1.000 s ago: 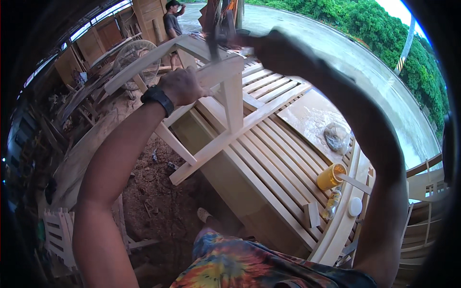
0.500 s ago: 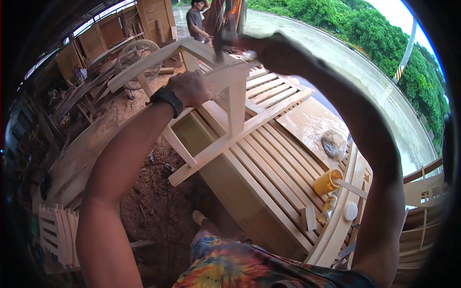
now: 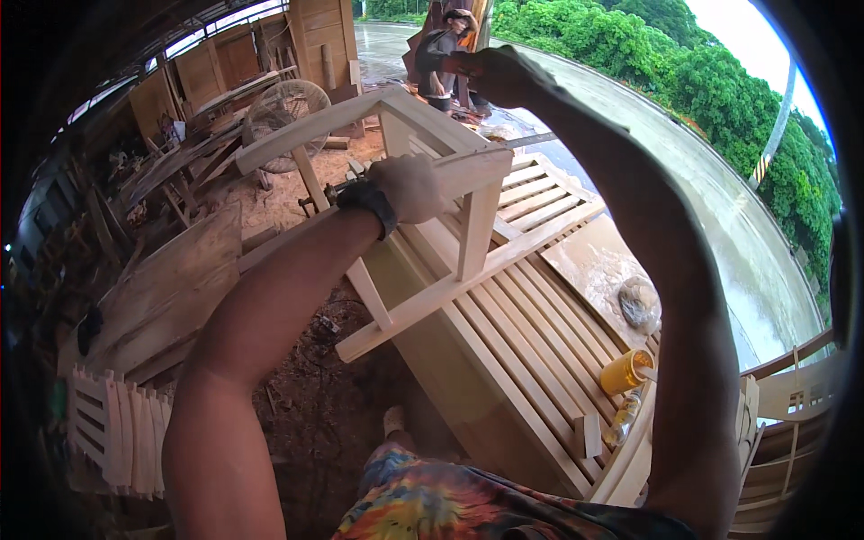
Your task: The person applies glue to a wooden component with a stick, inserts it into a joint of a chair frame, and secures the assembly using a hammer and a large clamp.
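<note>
My left hand [image 3: 409, 189], with a dark band on its wrist, is closed around the curved rail of a pale wooden chair frame [image 3: 472, 229]. Raised above and beyond the frame's near corner, my right hand [image 3: 508, 79] is closed on a hammer [image 3: 457, 63]; its dark head is hard to make out against the person behind. The hammer is apart from the wood. Part of the frame rests on a slatted wooden piece [image 3: 531, 315], and one end of its lower rail juts out past the edge. My left fingers are partly hidden by the hand's back.
On the slatted piece stand a yellow container [image 3: 625, 372], a clear bottle [image 3: 623, 418] and a small wood block [image 3: 589, 436]. A plastic bag [image 3: 639, 304] lies on a dusty board [image 3: 598, 261]. Beyond are a round fan [image 3: 286, 121] and a person [image 3: 439, 67].
My right hand has lifted the hammer away from the frame's top corner. My left hand still grips the rail. The whole view has shifted, and the person beyond appears farther right.
</note>
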Demonstrator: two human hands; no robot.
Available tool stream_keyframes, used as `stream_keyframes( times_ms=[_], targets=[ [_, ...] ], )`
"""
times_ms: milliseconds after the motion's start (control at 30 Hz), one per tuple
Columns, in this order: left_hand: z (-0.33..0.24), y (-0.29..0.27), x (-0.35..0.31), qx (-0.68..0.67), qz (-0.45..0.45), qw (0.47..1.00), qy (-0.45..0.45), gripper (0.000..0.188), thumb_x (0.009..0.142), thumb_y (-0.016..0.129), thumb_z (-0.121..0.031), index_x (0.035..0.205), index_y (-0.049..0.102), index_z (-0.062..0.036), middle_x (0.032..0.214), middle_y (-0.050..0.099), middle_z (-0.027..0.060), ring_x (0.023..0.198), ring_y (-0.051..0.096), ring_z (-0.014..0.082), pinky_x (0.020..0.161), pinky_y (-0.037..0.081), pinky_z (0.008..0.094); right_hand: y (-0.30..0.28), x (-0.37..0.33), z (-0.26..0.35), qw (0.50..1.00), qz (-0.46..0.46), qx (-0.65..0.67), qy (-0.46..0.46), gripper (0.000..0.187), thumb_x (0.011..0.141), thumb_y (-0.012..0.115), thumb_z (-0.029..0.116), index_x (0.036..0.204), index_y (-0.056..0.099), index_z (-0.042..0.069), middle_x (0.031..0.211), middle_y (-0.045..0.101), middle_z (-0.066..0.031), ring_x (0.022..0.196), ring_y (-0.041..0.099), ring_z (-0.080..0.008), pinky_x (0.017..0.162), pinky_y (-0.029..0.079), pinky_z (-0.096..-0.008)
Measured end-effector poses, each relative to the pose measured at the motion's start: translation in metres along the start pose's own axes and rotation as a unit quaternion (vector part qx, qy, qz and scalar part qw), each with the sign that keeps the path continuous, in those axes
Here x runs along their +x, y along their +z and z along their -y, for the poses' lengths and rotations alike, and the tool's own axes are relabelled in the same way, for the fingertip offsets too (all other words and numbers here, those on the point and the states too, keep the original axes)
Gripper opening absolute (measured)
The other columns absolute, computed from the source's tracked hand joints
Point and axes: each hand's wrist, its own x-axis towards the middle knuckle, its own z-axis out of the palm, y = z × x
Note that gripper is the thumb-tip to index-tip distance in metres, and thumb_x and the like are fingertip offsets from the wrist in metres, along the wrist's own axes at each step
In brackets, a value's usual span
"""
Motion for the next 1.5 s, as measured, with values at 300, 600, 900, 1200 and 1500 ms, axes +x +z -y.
stream_keyframes(
  times_ms=[300,600,900,1200,1500],
  targets=[
    [0.008,-0.002,-0.008,-0.01,0.005,0.999,0.03,0.078,0.078,0.076,-0.057,0.114,0.06,0.0106,0.102,0.071,0.0278,0.097,0.071,0.0397,0.087,0.057,0.0463,0.032,0.019,0.012,0.996,-0.052,0.07,0.035,0.052,0.087,0.055,0.005,0.133,0.065,0.026,0.102,0.075,-0.0152,0.094,0.071,-0.0334,0.086,0.056,-0.0434],
    [0.078,-0.011,0.001,-0.271,0.082,0.957,0.067,0.074,0.089,0.07,-0.055,0.121,0.059,0.0113,0.113,0.067,0.019,0.105,0.064,0.0215,0.089,0.052,0.0341,0.062,-0.066,-0.027,0.919,-0.044,0.23,0.318,0.033,0.09,0.071,0.036,0.117,0.07,0.016,0.064,0.066,-0.0069,0.053,0.066,-0.0178,0.054,0.054,-0.0353],
    [0.427,0.011,-0.021,-0.144,-0.17,0.969,-0.108,0.028,0.093,0.063,-0.027,0.109,0.067,-0.0043,0.108,0.068,0.007,0.09,0.064,0.0178,0.078,0.049,0.0302,0.232,-0.377,0.097,0.677,-0.055,0.283,0.677,0.027,0.083,0.077,0.019,0.096,0.064,-0.001,0.074,0.068,-0.0156,0.061,0.069,-0.0266,0.055,0.054,-0.0401],
    [0.433,0.05,0.027,-0.766,-0.023,0.602,-0.223,0.071,0.095,0.055,-0.06,0.139,0.053,-0.0047,0.13,0.062,0.0142,0.113,0.063,0.0293,0.091,0.053,0.0462,0.261,-0.403,0.144,0.745,0.014,0.03,0.666,0.041,0.084,0.072,0.019,0.118,0.064,-0.003,0.096,0.071,-0.0209,0.092,0.069,-0.0313,0.08,0.054,-0.0399],
    [0.53,0.07,0.026,-0.717,-0.011,0.686,-0.125,0.057,0.102,0.05,-0.045,0.138,0.053,0.0003,0.126,0.065,0.0134,0.11,0.067,0.0259,0.087,0.058,0.0381,0.132,-0.162,0.128,0.664,-0.279,0.5,0.481,0.054,0.105,0.047,0.039,0.137,0.055,-0.004,0.126,0.064,-0.0167,0.118,0.056,-0.0236,0.103,0.041,-0.0354]
  ],
)
